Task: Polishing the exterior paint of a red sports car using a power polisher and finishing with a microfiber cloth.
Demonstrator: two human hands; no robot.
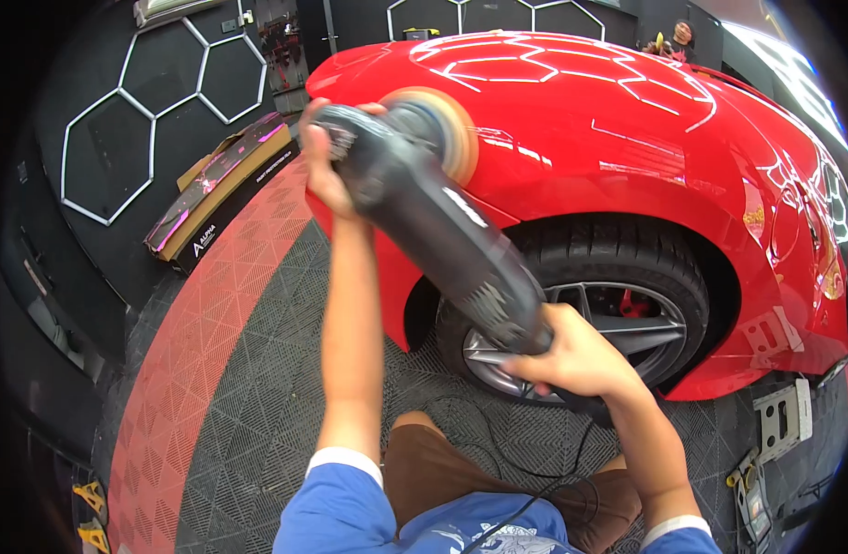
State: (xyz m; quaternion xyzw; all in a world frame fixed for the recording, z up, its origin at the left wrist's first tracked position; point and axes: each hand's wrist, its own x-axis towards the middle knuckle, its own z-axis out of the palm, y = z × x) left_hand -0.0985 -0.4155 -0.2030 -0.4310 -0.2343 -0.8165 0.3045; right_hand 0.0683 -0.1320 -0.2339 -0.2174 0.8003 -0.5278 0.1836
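Both my hands hold a black car polisher [458, 242] that slants from upper left to lower right. My left hand [327, 163] wraps around its head, while my right hand [579, 350] grips the rear end of the body. The round foam pad [462, 142], yellowish and blurred, lies against the glossy red fender [569, 149] of a car, above the front wheel. Below the polisher, the tyre [617, 253] and silver spoked rim [645, 339] show, partly hidden by the tool and my right hand.
A black power cord [514, 471] loops over my lap and the grey tiled floor [271, 388]. Long cardboard boxes [216, 187] lie by the left wall. At right stand a grey step platform [784, 419] and a floor jack [750, 498]. Another person [681, 41] is beyond the car.
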